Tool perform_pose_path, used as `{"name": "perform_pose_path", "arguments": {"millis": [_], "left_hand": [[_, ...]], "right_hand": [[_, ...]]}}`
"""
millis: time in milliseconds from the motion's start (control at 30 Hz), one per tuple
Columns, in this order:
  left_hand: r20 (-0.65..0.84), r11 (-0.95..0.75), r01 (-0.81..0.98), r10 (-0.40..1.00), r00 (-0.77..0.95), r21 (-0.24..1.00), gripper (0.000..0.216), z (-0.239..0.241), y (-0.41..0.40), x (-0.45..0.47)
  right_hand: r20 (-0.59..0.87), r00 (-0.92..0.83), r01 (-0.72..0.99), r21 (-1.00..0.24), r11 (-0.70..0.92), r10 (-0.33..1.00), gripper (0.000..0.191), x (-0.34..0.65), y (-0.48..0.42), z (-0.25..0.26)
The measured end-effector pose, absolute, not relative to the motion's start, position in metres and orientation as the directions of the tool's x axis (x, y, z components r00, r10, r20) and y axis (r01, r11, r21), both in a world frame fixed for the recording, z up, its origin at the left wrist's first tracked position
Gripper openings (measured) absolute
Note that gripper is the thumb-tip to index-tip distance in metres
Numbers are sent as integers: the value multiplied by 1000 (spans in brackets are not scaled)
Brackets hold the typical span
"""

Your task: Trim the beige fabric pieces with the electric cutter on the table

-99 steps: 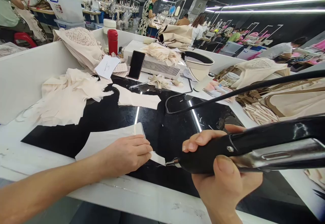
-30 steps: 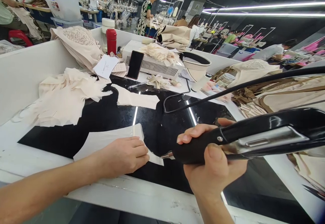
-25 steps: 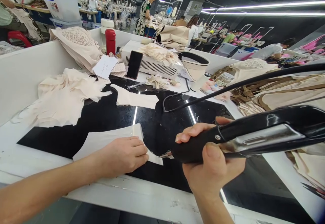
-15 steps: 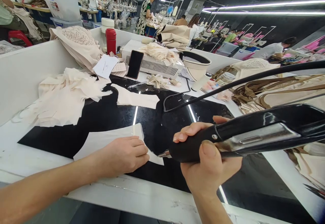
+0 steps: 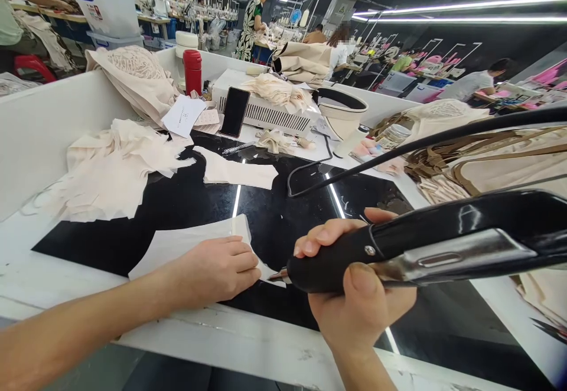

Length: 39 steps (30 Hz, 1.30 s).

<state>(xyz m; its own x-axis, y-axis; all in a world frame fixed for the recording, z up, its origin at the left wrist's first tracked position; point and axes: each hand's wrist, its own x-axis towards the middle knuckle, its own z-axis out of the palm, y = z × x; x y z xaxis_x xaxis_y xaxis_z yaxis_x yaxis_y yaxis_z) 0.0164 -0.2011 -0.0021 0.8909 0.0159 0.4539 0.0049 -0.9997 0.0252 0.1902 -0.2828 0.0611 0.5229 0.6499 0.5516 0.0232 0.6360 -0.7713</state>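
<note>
Gripping a black power tool (image 5: 420, 222), the right hand (image 5: 361, 305) has its thumb lying along the near side and its fingers curled round the far side, where most of their length is hidden by the casing. The left hand (image 5: 221, 268) rests palm-down on a pale sheet (image 5: 170, 249), its fingers held close together and bent near the sheet's right end. Their tips are partly out of sight, so I cannot tell whether they pinch the edge or simply press on it. The sheet lies at the near side of a glossy black board (image 5: 208, 205), its middle covered by the hand and forearm.

Just beside those fingers, the tool's metal tip (image 5: 280, 275) points at the sheet's narrow right corner — whether it touches is too small to make out. The tool's rear end is cut off by the right border, and so is a thick black cable (image 5: 487, 122) that loops above the board.

Beyond the hands lies a second cut piece (image 5: 239, 171), with a heap of pale fabric (image 5: 106, 166) to its left, the layers too tangled to count. Farther back, a dark-screened phone (image 5: 235, 112) leans against a slotted white box (image 5: 283, 120); nearby lies a paper card (image 5: 183, 116) — its print unreadable.
</note>
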Motion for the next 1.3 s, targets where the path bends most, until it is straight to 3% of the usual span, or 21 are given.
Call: {"name": "perform_pose_path", "arguments": {"millis": [600,1000,1300], "left_hand": [[471,-1000,-7,-2,882,9,24,-1,-200,16],[517,-981,36,133,846,193,22,6,-182,10],[421,-985,134,169,891,112,23,12,-189,6]], "right_hand": [[556,561,73,-771,633,613,42,200,-290,61],[611,553,181,-752,634,567,41,214,-283,57],[588,601,177,-758,627,541,36,235,-262,55]]}}
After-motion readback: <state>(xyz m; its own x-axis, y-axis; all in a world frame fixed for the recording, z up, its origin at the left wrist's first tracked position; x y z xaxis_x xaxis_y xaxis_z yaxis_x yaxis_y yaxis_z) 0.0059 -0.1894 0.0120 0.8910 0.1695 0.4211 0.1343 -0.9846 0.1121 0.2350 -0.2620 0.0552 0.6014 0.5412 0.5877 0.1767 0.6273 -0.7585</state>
